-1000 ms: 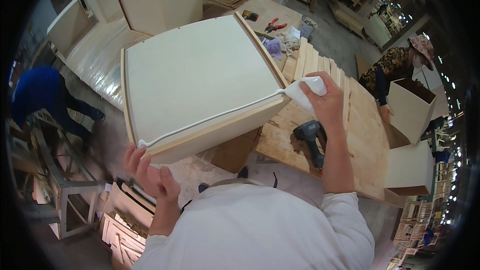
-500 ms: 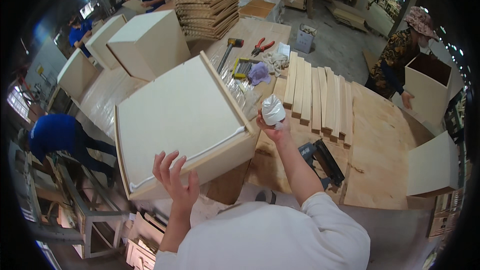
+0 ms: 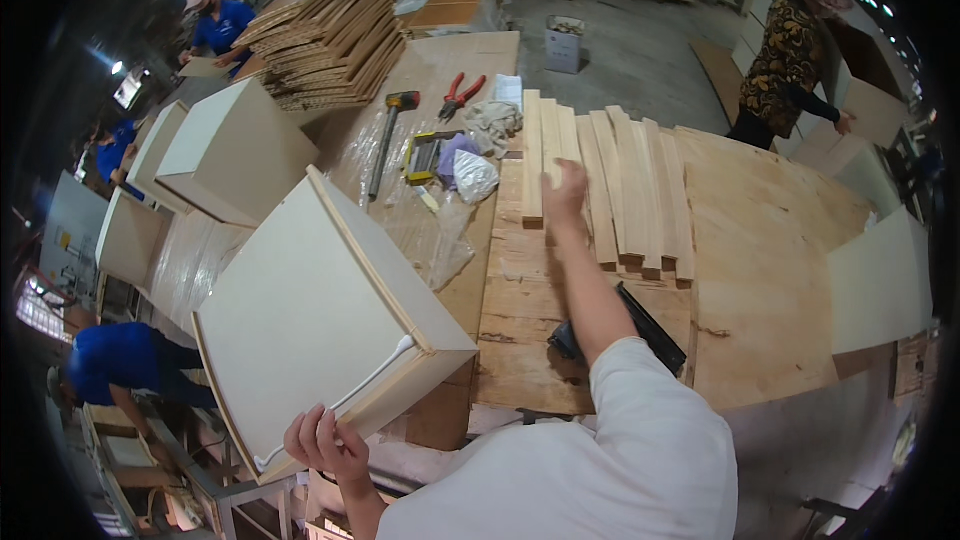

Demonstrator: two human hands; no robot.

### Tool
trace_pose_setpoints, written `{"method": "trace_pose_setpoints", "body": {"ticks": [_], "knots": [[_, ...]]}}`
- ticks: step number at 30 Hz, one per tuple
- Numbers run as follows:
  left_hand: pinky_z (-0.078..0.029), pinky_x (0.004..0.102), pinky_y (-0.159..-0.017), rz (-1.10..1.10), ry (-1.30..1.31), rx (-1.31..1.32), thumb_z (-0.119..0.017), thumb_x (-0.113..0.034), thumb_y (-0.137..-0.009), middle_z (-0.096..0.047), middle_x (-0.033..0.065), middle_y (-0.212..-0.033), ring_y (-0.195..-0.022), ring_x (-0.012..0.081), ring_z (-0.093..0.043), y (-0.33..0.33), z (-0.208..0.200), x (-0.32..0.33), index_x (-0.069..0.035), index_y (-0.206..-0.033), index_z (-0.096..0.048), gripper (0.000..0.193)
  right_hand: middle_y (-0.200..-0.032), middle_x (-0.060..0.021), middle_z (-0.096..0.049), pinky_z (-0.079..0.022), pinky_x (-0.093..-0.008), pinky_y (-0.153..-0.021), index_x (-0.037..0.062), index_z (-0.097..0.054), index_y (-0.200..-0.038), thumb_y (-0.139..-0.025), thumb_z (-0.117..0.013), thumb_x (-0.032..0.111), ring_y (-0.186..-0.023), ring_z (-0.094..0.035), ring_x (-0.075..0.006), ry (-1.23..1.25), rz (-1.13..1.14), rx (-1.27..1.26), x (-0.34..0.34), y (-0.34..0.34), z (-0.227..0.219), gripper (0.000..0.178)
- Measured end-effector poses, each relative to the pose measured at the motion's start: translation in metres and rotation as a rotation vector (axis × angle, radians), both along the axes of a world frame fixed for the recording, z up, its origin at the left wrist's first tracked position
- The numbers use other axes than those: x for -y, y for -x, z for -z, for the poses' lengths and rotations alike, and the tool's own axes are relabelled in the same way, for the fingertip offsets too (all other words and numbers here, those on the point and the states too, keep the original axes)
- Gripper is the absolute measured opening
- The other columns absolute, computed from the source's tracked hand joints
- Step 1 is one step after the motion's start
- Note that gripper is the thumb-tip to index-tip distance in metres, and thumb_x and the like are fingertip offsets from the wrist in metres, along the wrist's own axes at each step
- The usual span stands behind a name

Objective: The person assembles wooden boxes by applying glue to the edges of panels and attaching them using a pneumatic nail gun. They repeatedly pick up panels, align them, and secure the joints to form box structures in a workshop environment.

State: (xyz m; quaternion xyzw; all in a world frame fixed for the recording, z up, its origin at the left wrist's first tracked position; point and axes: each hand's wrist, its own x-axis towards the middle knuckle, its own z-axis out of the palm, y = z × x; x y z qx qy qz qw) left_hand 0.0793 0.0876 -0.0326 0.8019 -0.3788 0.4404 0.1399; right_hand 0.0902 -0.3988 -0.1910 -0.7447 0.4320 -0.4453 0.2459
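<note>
A pale wooden box (image 3: 300, 310) lies in front of me with its white panel upward. A white bead (image 3: 375, 377), which looks like glue, runs along the panel's near edge. Over that edge, my left hand (image 3: 328, 448) is open with bent fingers and holds nothing. My right hand (image 3: 566, 195) is over a row of pale wooden strips (image 3: 630, 185), at the near part of one strip. Its fingers are partly hidden and blurred, so I cannot tell whether they grip. A white plastic-wrapped bundle (image 3: 475, 177) lies beside a purple cloth (image 3: 455, 153).
A black nail gun (image 3: 650, 330) lies partly behind my right forearm. A hammer (image 3: 390, 145), red-handled pliers (image 3: 462, 97) and a yellow-edged tray (image 3: 422, 157) lie farther off. More boxes (image 3: 235, 155) stand at left. Co-workers work left and right, one (image 3: 790, 70) holding a box.
My right hand has put down the white bundle beside the purple cloth and moved onto the wooden strips. My left hand has come lower, over the box edge. The whole view has shifted.
</note>
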Motion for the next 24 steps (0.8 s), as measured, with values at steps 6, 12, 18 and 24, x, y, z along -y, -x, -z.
{"method": "trace_pose_setpoints", "body": {"ticks": [6,12,18,24], "knots": [[-0.044,0.0392,-0.079,0.008,0.018,0.071,-0.054,-0.006,-0.086,-0.065,0.0091,-0.092,-0.088,0.028,-0.056,-0.005,0.003,0.016,-0.004,-0.094,-0.061,0.011,-0.119,-0.0154,-0.055,-0.043,-0.0436,-0.097,0.0049,-0.048,-0.129,-0.074,-0.069,0.035,-0.114,-0.051,-0.0352,-0.261,0.218,-0.807,0.053,0.123,-0.034,0.066],[-0.043,0.0387,-0.079,0.162,0.085,0.073,-0.058,-0.008,-0.084,-0.067,0.0059,-0.091,-0.085,0.0268,-0.058,-0.014,0.001,0.043,-0.007,-0.093,-0.062,0.01,-0.102,-0.0179,-0.061,-0.052,-0.0436,-0.082,0.0001,-0.048,-0.124,-0.077,-0.063,0.026,-0.092,-0.063,-0.0333,-0.336,0.065,-0.378,0.081,0.162,-0.039,0.056],[-0.041,0.0404,-0.084,0.227,0.199,-0.119,-0.059,-0.005,-0.081,-0.064,0.0089,-0.094,-0.092,0.0292,-0.054,-0.003,-0.007,0.031,-0.005,-0.093,-0.062,0.012,-0.091,-0.0112,-0.063,-0.054,-0.0314,-0.069,0.0016,-0.052,-0.111,-0.088,-0.055,0.011,-0.077,-0.063,-0.0179,-1.103,-0.65,0.739,-0.016,0.139,-0.076,0.025],[-0.036,0.045,-0.095,0.555,0.347,-0.594,-0.068,-0.016,-0.078,-0.056,0.0144,-0.115,-0.107,0.0338,-0.049,0.013,-0.041,0.078,-0.004,-0.116,-0.054,0.042,-0.092,-0.0081,-0.063,-0.052,-0.0303,-0.066,0.0031,-0.051,-0.114,-0.097,-0.049,0.017,-0.075,-0.062,-0.0149,-0.673,-0.774,0.52,-0.117,0.12,-0.144,0.022]]}}
